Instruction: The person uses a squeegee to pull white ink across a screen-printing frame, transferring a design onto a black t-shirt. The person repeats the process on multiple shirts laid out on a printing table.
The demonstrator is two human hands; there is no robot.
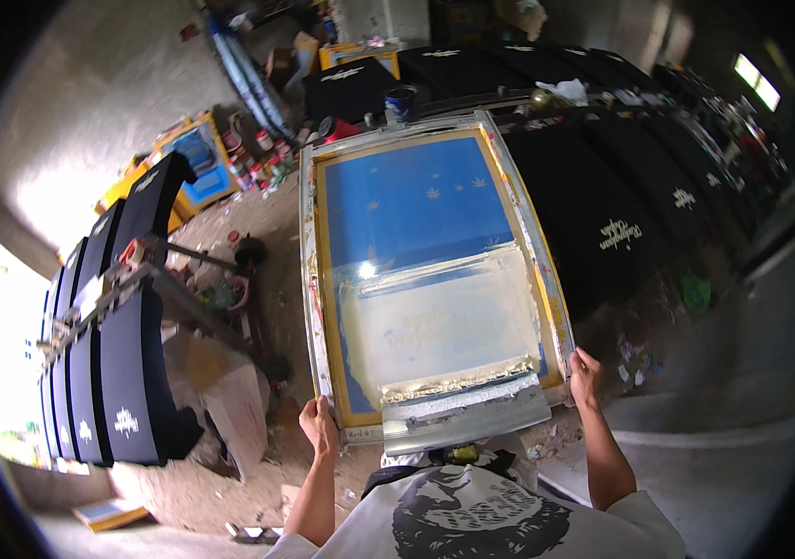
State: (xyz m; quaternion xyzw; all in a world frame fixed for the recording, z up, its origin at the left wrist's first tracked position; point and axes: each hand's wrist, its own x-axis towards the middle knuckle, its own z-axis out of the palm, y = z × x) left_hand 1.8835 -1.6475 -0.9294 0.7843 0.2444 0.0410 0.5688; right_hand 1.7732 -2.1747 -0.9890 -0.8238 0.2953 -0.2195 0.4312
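Observation:
A large screen-printing frame (310,270) is held out in front of me, with blue mesh (407,210) showing pale leaf shapes. Cream-coloured ink (444,312) coats its nearer half, and faint lettering shows through. Across the near end rests a wide metal squeegee (472,416), ink along its far edge; neither hand is on it. My left hand (320,424) is closed around the frame's near left corner. On the right side rail, close to the near corner, my right hand (586,373) grips the same frame. What lies beneath the frame is hidden.
Black fabric pieces with pale prints (593,200) lie in rows to the right and far side. More printed black pieces (127,373) hang over a metal rail (169,289) at left. Beyond stand ink containers (262,168), a blue-and-yellow screen (197,163) and a dark tub (401,102).

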